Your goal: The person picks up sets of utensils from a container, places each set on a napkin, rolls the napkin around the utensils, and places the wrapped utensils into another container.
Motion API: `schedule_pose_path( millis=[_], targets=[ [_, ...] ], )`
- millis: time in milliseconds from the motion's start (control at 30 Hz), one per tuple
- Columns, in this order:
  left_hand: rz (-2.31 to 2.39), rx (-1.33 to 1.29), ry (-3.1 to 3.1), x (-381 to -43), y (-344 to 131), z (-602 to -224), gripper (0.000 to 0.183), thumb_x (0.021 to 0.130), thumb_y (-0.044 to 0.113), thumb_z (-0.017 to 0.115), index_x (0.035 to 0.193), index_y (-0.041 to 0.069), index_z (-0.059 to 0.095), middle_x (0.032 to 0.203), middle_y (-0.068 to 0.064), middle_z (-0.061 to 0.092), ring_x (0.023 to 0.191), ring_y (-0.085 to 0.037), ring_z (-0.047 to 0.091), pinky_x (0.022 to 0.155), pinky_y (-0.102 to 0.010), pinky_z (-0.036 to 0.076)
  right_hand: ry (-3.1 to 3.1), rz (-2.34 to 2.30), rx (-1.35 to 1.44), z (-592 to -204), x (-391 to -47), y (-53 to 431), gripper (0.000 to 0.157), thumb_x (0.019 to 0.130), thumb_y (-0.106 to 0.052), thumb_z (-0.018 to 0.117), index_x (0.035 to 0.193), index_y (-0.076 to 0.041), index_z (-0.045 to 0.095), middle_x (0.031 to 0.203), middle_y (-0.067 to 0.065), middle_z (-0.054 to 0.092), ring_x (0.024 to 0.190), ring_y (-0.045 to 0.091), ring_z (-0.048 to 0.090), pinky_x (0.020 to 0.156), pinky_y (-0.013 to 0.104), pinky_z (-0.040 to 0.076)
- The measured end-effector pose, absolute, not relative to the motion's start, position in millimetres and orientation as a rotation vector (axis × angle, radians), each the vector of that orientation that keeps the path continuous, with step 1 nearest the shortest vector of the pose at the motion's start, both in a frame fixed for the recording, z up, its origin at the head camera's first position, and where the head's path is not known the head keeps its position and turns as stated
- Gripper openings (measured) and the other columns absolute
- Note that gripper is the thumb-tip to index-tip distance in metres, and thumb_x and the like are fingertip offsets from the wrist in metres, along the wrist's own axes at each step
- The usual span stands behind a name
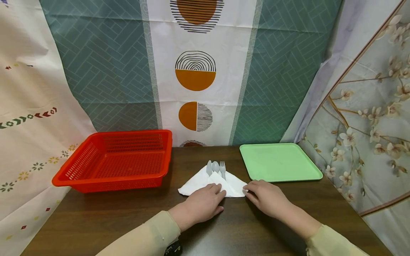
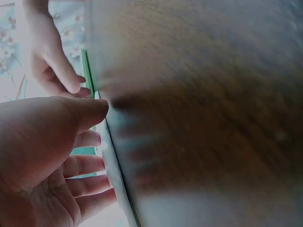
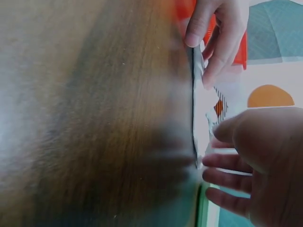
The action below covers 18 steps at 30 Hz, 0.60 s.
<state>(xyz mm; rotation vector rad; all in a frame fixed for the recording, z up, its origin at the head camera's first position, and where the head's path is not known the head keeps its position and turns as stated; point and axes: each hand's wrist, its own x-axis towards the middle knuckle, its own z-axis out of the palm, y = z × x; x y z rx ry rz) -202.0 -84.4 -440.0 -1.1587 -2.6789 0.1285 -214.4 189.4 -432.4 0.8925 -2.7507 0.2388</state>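
A white paper napkin (image 1: 236,186) lies folded on the table, its wide edge toward me. Side by side on it lie a grey plastic knife (image 1: 209,168), spoon (image 1: 216,166) and fork (image 1: 222,169); their tops stick out above a folded flap that hides their lower parts. My left hand (image 1: 202,203) rests its fingertips on the flap, fingers fairly straight and thumb apart. At the napkin's right corner is my right hand (image 1: 268,199), fingertips touching or just beside it. In the right wrist view, that hand's fingers (image 3: 227,178) look loosely extended, with no pinch visible.
At the left on the dark wooden table (image 1: 128,213) stands a red plastic basket (image 1: 164,156). A light green tray (image 1: 280,161) lies at the right, behind my right hand. Patterned cloths (image 1: 115,64) hang along the back and sides.
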Motion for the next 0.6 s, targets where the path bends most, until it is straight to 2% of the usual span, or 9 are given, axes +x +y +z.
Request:
schedule_pose_path(
  millis=[100, 300, 600],
  targets=[
    [0.121, -1.161, -2.683, -201.6, -84.3, -439.3, 0.044, 0.103, 0.039, 0.079, 0.137, 0.012, 0.071, 0.137, -0.008, 0.069, 0.123, -0.023, 0.066, 0.106, -0.032, 0.054, -2.8, 0.258, 0.755, -431.7, -218.3, 186.3, 0.016, 0.104, -0.023, 0.079, 0.117, -0.014, 0.081, 0.109, -0.001, 0.076, 0.102, 0.026, 0.072, 0.081, 0.048, 0.062],
    [0.127, -1.166, -2.681, -200.5, -84.3, -437.2, 0.044, 0.103, 0.038, 0.079, 0.138, 0.012, 0.071, 0.138, -0.009, 0.069, 0.124, -0.024, 0.067, 0.106, -0.033, 0.055, -2.821, 0.14, 0.604, -431.8, -222.3, 181.2, 0.034, 0.101, -0.03, 0.083, 0.125, -0.007, 0.079, 0.111, 0.008, 0.075, 0.102, 0.033, 0.07, 0.079, 0.05, 0.062],
    [0.136, -1.157, -2.688, -202.2, -82.9, -438.3, 0.042, 0.104, 0.038, 0.078, 0.138, 0.013, 0.071, 0.136, -0.007, 0.069, 0.122, -0.021, 0.066, 0.106, -0.032, 0.054, -2.914, 0.112, 0.491, -433.5, -230.4, 171.8, 0.045, 0.1, -0.047, 0.081, 0.114, -0.004, 0.077, 0.099, 0.009, 0.07, 0.093, 0.033, 0.069, 0.077, 0.05, 0.06]
  ],
)
